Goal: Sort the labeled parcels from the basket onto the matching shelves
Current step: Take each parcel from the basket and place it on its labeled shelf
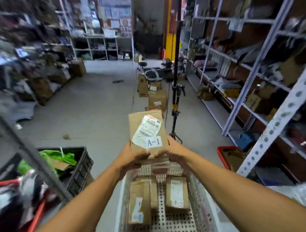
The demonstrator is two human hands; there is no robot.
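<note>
A brown cardboard parcel [142,121] with a shipping label and a white tag reading "A-1" is held up over the far end of the white perforated basket [199,201]. My left hand [133,155] grips its lower left edge and my right hand [169,152] its lower right edge. Two more brown labeled parcels lie inside the basket, one on the left [140,202] and one on the right [176,192]. Metal shelves [262,58] with goods run along the right side.
A black crate [82,164] with green bags stands to the left, a red bin [227,151] to the right. A black tripod pole [176,65] rises just beyond the parcel. Cardboard boxes [156,96] line the aisle floor. Cluttered shelving fills the left.
</note>
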